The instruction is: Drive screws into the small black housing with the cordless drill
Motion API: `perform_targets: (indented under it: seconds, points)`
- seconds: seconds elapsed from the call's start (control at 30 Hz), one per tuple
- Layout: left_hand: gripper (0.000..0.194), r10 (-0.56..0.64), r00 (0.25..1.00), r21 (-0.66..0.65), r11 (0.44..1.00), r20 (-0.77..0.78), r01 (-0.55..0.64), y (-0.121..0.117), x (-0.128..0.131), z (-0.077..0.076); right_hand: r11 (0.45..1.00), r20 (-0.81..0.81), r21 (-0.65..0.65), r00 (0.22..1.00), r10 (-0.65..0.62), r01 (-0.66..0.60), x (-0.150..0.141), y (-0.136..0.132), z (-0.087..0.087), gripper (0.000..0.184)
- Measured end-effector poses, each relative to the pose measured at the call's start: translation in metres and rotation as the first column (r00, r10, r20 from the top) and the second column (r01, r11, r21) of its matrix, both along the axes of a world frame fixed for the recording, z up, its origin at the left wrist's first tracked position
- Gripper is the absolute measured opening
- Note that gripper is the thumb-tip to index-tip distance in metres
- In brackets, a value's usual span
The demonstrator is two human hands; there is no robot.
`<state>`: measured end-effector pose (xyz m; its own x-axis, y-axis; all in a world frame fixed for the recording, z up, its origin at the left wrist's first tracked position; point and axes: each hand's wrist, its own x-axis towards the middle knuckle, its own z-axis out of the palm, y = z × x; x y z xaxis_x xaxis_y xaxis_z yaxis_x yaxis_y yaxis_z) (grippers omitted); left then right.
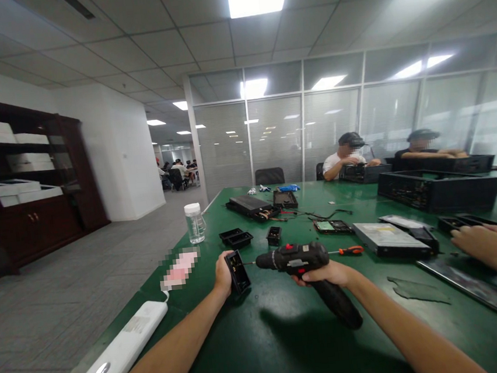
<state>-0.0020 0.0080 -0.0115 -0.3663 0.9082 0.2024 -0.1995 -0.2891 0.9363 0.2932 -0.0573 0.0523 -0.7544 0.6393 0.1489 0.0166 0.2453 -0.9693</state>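
My left hand (222, 276) grips a small black plastic bracket (238, 272) and holds it upright on the green table (272, 336). In my right hand (327, 275) is a black cordless drill (302, 263) with red trim, held by its handle. The drill's bit points left and its tip touches the bracket. Both forearms reach in from the bottom of the view.
A white power bank (121, 351) lies at the table's left corner, a clear water bottle (195, 222) further back. Black trays (236, 238), an orange screwdriver (349, 250), an optical drive (389, 238) and computer cases (438, 191) lie around. Another person's hand (482, 242) rests at right; two people sit behind.
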Motion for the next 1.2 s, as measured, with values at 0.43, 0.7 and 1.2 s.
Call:
perform_targets:
  seconds: [0.43, 0.7, 1.2]
  points:
    - [0.037, -0.010, 1.000, -0.011, 1.000, 0.015, 0.010, 0.0004, 0.0005, -0.0006, 1.000, 0.040, 0.021, 0.999, -0.010, 0.010, 0.0010, 0.0008, 0.0011, 0.032]
    - [0.034, -0.035, 0.998, 0.018, 0.999, 0.042, 0.035, 0.0027, -0.0011, -0.0017, 1.000, 0.031, 0.020, 1.000, 0.003, -0.004, 0.0021, 0.0022, -0.0009, 0.032]
    - [0.034, -0.007, 1.000, 0.038, 0.999, -0.003, 0.007, 0.0009, -0.0009, -0.0021, 0.996, 0.058, -0.040, 0.995, -0.079, 0.081, 0.0010, -0.0056, 0.0036, 0.032]
